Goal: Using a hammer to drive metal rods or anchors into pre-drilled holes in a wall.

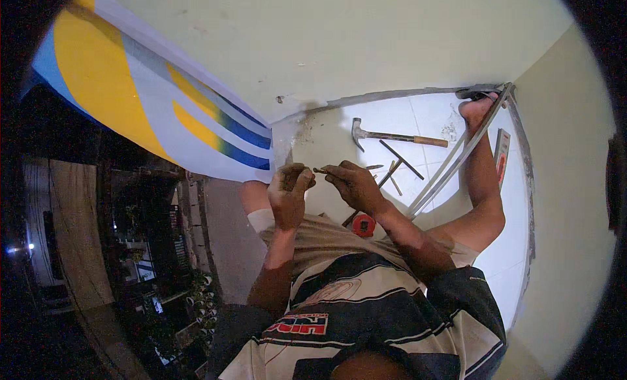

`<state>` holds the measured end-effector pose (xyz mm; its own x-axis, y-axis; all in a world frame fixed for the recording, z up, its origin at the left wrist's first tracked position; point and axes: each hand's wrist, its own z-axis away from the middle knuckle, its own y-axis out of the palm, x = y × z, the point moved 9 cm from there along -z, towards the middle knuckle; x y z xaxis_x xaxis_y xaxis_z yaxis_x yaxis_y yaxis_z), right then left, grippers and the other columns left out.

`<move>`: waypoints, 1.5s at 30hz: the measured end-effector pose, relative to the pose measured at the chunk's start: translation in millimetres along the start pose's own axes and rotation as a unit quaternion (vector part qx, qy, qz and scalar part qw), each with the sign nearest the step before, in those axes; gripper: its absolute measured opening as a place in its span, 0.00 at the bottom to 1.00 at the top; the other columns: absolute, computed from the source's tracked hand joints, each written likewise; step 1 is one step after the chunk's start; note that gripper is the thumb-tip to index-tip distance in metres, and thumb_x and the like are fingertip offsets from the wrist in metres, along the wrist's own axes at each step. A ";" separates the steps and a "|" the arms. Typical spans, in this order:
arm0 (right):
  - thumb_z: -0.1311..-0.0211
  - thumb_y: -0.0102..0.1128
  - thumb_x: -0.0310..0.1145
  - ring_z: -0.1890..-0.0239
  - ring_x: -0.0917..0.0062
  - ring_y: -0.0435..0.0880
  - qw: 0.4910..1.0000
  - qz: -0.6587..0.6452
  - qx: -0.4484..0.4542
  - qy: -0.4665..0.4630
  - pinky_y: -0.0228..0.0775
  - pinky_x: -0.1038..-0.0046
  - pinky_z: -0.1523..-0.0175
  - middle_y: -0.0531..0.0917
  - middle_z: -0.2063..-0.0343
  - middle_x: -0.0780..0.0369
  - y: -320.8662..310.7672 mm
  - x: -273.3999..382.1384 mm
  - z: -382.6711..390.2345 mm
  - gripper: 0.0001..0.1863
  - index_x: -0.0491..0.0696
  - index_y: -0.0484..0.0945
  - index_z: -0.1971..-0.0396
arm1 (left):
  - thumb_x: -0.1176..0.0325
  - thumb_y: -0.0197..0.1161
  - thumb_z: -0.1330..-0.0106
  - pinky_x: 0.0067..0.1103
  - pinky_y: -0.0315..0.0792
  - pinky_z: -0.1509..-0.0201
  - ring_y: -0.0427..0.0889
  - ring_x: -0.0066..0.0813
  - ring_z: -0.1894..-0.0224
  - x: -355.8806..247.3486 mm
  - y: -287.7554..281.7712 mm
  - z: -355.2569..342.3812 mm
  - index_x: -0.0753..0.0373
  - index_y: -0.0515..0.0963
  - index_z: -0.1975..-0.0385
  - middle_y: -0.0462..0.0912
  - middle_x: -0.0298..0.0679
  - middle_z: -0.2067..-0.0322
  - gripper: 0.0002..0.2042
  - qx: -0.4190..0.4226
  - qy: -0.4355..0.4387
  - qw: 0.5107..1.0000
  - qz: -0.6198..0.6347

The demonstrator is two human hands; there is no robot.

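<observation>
Two pale walls point(392, 47) edge the white tiled floor point(385, 115) beneath the right hand point(356, 184).

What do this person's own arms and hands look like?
The left hand and right hand are human and ungloved. No sleeve covers the forearms; the short right sleeve is black, part of a beige shirt with black bands.

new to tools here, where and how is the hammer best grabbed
Likely by the brown grip at the hammer's right end, from above: it lies flat on the floor, long handle exposed, metal head at left.
</observation>
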<state>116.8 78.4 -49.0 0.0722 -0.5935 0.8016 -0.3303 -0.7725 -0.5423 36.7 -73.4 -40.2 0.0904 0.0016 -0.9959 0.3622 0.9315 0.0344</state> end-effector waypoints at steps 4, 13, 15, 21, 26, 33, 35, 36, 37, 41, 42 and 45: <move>0.34 0.63 0.32 0.72 0.59 0.82 1.000 -0.003 0.020 0.010 0.73 0.61 0.68 0.80 0.71 0.55 7.4 0.6 2.7 0.14 0.50 0.83 0.49 | 0.71 0.68 0.33 0.22 0.79 0.57 0.84 0.25 0.63 -16.4 1.1 0.2 0.70 0.80 0.56 0.85 0.40 0.65 0.11 -0.010 0.047 0.997 -0.063; 0.33 0.63 0.34 0.73 0.60 0.81 1.000 0.017 0.003 -0.023 0.74 0.62 0.69 0.79 0.70 0.57 -2.0 15.6 -8.6 0.15 0.53 0.82 0.48 | 0.72 0.70 0.35 0.20 0.75 0.55 0.82 0.22 0.60 -47.0 -1.6 5.2 0.68 0.82 0.57 0.86 0.38 0.64 0.10 -0.041 0.126 0.975 -0.180; 0.33 0.63 0.34 0.72 0.61 0.81 0.999 0.028 -0.002 -0.039 0.74 0.62 0.69 0.79 0.70 0.58 -4.8 23.6 -11.2 0.15 0.54 0.82 0.48 | 0.73 0.70 0.35 0.20 0.75 0.55 0.82 0.22 0.60 -52.6 -2.5 6.8 0.68 0.81 0.56 0.86 0.38 0.63 0.10 -0.050 0.148 0.973 -0.171; 0.34 0.62 0.33 0.71 0.65 0.82 0.991 0.111 0.001 -0.069 0.75 0.64 0.70 0.79 0.71 0.60 -12.8 41.9 -12.7 0.15 0.55 0.82 0.48 | 0.76 0.69 0.35 0.19 0.76 0.52 0.82 0.23 0.58 -60.0 -8.4 7.6 0.68 0.81 0.55 0.86 0.39 0.61 0.10 -0.067 0.156 0.979 -0.114; 0.35 0.61 0.33 0.69 0.65 0.82 0.984 0.159 -0.003 -0.084 0.74 0.64 0.71 0.79 0.70 0.60 -16.9 46.0 -14.4 0.15 0.57 0.82 0.49 | 0.76 0.69 0.35 0.19 0.76 0.52 0.83 0.23 0.57 -77.5 -8.0 8.3 0.68 0.82 0.55 0.86 0.39 0.60 0.10 -0.031 0.171 0.968 -0.179; 0.37 0.60 0.32 0.63 0.58 0.85 0.989 0.072 0.095 -0.083 0.77 0.59 0.61 0.82 0.65 0.57 3.5 27.3 -9.2 0.14 0.56 0.83 0.51 | 0.71 0.72 0.37 0.23 0.77 0.54 0.84 0.25 0.60 -73.3 -5.5 2.8 0.65 0.82 0.56 0.87 0.38 0.60 0.11 -0.001 0.134 0.963 -0.234; 0.33 0.58 0.37 0.64 0.56 0.85 0.986 0.071 0.133 -0.066 0.77 0.57 0.61 0.82 0.65 0.57 8.8 18.2 -4.7 0.13 0.55 0.82 0.50 | 0.69 0.72 0.36 0.22 0.77 0.56 0.83 0.23 0.60 -63.8 3.7 -0.3 0.66 0.82 0.57 0.86 0.37 0.61 0.11 0.038 0.112 0.976 -0.184; 0.32 0.58 0.38 0.63 0.55 0.85 0.989 0.056 0.130 -0.046 0.77 0.57 0.60 0.83 0.65 0.56 7.6 13.7 -4.5 0.13 0.54 0.82 0.50 | 0.69 0.71 0.35 0.22 0.77 0.57 0.83 0.23 0.61 -58.0 3.8 -2.9 0.66 0.82 0.57 0.86 0.37 0.61 0.11 0.038 0.086 0.981 -0.169; 0.31 0.58 0.40 0.63 0.55 0.85 0.988 0.048 0.138 -0.049 0.77 0.56 0.59 0.84 0.64 0.56 8.5 13.5 -2.8 0.14 0.53 0.82 0.50 | 0.69 0.71 0.35 0.22 0.77 0.57 0.83 0.23 0.61 -52.3 3.7 -4.0 0.65 0.81 0.58 0.85 0.37 0.62 0.10 0.036 0.061 0.985 -0.157; 0.29 0.55 0.42 0.65 0.59 0.86 0.989 -0.076 0.124 -0.030 0.78 0.57 0.58 0.86 0.66 0.52 4.9 12.5 -0.4 0.15 0.47 0.84 0.57 | 0.71 0.69 0.34 0.22 0.77 0.57 0.83 0.23 0.61 -47.2 7.9 -8.4 0.66 0.82 0.59 0.85 0.37 0.62 0.08 0.010 0.071 0.980 -0.187; 0.28 0.55 0.44 0.66 0.62 0.84 0.979 -0.146 0.141 0.018 0.77 0.59 0.59 0.86 0.67 0.52 8.1 6.2 1.2 0.17 0.45 0.83 0.56 | 0.71 0.69 0.34 0.22 0.77 0.57 0.83 0.23 0.61 -45.2 9.8 -9.5 0.66 0.82 0.59 0.85 0.37 0.62 0.08 0.008 0.068 0.980 -0.187; 0.27 0.54 0.47 0.70 0.73 0.79 0.936 -0.305 0.155 0.082 0.74 0.65 0.60 0.84 0.71 0.56 9.0 6.0 7.5 0.22 0.42 0.83 0.53 | 0.72 0.69 0.35 0.22 0.78 0.52 0.84 0.27 0.59 -60.0 15.4 -5.7 0.69 0.83 0.59 0.87 0.41 0.60 0.09 -0.034 0.148 0.950 -0.273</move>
<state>121.4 66.2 -51.0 0.0047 0.0013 1.0000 0.0168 -0.9999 0.0013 31.6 -57.1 19.6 -0.3631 -0.3955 -0.8436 0.2186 0.8440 -0.4898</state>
